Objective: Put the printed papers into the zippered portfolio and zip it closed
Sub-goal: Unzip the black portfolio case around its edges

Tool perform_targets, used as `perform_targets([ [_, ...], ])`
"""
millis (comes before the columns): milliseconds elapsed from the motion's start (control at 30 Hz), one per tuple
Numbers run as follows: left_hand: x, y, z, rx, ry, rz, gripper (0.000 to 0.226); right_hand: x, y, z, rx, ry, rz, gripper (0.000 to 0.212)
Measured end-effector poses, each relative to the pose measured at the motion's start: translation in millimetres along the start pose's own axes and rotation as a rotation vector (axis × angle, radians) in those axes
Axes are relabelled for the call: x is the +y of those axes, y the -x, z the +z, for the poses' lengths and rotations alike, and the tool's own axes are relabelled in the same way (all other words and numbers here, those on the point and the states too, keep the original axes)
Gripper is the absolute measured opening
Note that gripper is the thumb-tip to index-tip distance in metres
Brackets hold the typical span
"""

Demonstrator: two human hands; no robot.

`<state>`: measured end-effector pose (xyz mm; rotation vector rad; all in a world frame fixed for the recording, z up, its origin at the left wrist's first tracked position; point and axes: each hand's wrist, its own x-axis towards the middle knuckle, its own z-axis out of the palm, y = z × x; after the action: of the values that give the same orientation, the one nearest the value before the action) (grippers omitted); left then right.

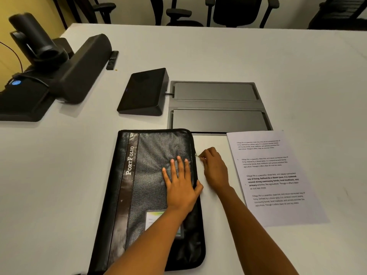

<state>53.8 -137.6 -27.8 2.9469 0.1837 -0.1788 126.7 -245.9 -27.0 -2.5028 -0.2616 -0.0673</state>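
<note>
Head view, single frame. Portfolio (147,175) lies flat on the desk (59,185) straight ahead, long axis running near-to-far. The glossy strip lettered "PortFolio" is on its left, the zippered edge on its right.

Left hand (180,183) rests on the cover, palm down, fingers straight and spread, thumb at the right edge. I read it as a hold-down.

Right hand (215,167) sits just beside that right edge with fingers curled in. It appears to pinch the small brass-coloured zipper pull (197,155), nearer the far corner than the near one. The pull is tiny, so I log the pinch as probable.

Key relation: the zip track follows the long axis, so the pull must travel along that edge, not across it. The right hand is nearer to both the track and the printed papers (278,179). These lie on the desk to its right, apart from the portfolio and slightly tilted.

Materials: cover black, grained, leather-like, soft, faintly wrinkled. Papers thin, white, flat.

Judgement: cover looks shut and the papers are not yet in, so this is the opening step.
</note>
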Motion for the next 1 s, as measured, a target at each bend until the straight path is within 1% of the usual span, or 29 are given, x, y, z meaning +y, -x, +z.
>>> perform_targets([
  [233, 15, -7, -13, -0.085, 0.066, -0.061, 0.075, -2, 5, -3, -0.011, 0.06, 0.03, 0.016],
  [300, 21, -12, -19, -0.134, 0.046, -0.083, 0.075, -3, 8, -2, -0.008, 0.085, 0.047, 0.016],
  [500, 24, -27, -32, -0.236, -0.021, -0.11, 0.063, -8, 8, -1, -0.016, 0.111, 0.1, 0.022],
  [633, 28, -34, -42, -0.31, -0.033, -0.106, 0.059, -7, 6, -5, -0.003, 0.06, 0.147, 0.022],
  [767, 29, -35, -47, -0.318, -0.04, -0.099, 0.061, -11, -13, -9, 0.004, 0.138, 0.186, 0.022],
  [867, 26, -35, -48, -0.3, -0.044, -0.058, 0.066, -17, -27, -9, 0.004, 0.126, 0.204, 0.019],
  [1000, 26, -39, -50, -0.297, -0.061, -0.039, 0.062, -5, -20, -12, -0.019, 0.121, 0.09, 0.018],
])
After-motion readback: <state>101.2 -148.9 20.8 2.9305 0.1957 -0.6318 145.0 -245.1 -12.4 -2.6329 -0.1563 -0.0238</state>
